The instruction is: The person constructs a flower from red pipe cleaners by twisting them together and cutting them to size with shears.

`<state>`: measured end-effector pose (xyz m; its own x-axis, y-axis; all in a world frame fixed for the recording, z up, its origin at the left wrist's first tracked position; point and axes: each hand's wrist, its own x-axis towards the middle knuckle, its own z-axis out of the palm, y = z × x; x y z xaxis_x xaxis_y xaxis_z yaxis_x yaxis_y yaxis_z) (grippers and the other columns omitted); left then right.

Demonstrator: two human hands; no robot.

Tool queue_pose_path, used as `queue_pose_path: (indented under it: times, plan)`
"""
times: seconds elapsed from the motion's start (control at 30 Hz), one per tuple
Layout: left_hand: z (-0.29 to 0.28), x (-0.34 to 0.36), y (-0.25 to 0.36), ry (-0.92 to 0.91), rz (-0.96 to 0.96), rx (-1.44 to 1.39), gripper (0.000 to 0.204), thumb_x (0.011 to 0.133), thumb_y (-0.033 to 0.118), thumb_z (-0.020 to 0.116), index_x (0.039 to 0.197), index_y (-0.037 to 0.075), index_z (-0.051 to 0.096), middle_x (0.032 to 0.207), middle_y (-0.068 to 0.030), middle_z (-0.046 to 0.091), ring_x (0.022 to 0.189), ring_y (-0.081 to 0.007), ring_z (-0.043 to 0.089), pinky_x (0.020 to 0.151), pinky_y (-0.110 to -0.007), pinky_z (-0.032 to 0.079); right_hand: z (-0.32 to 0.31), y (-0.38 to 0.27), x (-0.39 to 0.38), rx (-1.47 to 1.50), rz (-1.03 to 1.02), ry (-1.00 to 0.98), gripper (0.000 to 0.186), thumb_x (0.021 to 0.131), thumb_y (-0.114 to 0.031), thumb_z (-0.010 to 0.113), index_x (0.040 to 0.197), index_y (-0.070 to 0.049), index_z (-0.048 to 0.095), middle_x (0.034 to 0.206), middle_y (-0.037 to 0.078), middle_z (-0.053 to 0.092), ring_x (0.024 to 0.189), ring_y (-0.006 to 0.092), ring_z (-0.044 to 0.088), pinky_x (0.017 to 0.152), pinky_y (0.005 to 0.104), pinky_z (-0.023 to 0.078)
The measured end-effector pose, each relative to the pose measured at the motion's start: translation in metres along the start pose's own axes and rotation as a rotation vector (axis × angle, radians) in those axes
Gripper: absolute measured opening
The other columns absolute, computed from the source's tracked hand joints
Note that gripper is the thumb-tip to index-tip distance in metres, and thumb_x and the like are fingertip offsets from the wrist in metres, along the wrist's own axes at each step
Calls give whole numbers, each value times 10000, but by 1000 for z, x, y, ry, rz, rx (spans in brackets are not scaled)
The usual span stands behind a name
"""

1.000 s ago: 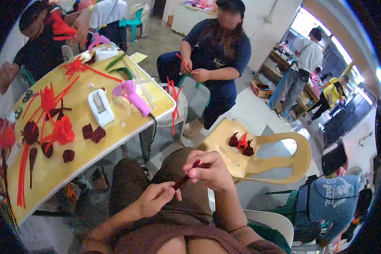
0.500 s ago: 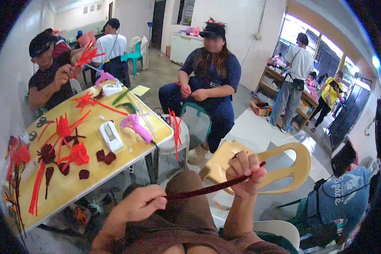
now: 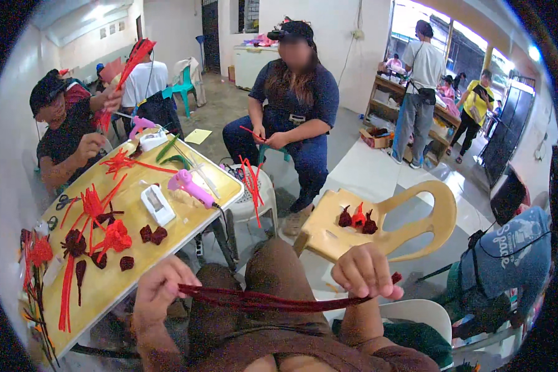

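Observation:
Above my lap, dark maroon fuzzy strands [image 3: 266, 302] stretch side to side, sagging slightly. My left hand [image 3: 164, 285] grips their left end with closed fingers; my right hand [image 3: 366, 276] is closed on the right end. To the left, the yellow-topped table [image 3: 105, 291] holds red strands [image 3: 65, 297], red and maroon fuzzy flower shapes [image 3: 116, 235], scissors [image 3: 65, 201], a white tape dispenser [image 3: 156, 204] and a pink glue gun [image 3: 189, 186]. More maroon and red pieces [image 3: 358, 220] sit on a yellow plastic chair [image 3: 319, 226] beyond my right hand.
A seated person [image 3: 291, 111] faces me with red strands; another [image 3: 65, 136] works across the table. A white stool [image 3: 248, 214] bears red strands. A person in blue [image 3: 502, 254] is close at right. Others work near shelves [image 3: 384, 99] by the doorway.
My hands have spread apart, left hand moving leftward, pulling the maroon strands out straighter and wider. The co-worker at left has lifted a red bundle higher, and the view has shifted somewhat.

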<state>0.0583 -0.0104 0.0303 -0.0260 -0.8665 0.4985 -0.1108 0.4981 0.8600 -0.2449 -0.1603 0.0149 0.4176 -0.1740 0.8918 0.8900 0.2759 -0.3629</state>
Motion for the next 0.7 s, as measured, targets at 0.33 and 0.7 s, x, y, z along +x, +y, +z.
queue_pose_path:
  times: [0.33,0.7]
  plan:
    - [49,55,-17,80,-224,-1467,303,973,263,457,713,129,378,624,33,354,522,-68,360,452,-209,334,4,42,-61,83,321,323,212,765,-261,793,714,-126,638,707,-31,590,693,108,597,610,247,423]
    - [87,61,-33,157,-84,-765,260,965,306,513,866,103,384,805,-6,436,684,-97,436,602,-223,384,12,67,10,-751,208,976,189,792,-150,744,768,5,640,898,98,617,781,165,581,703,273,454]
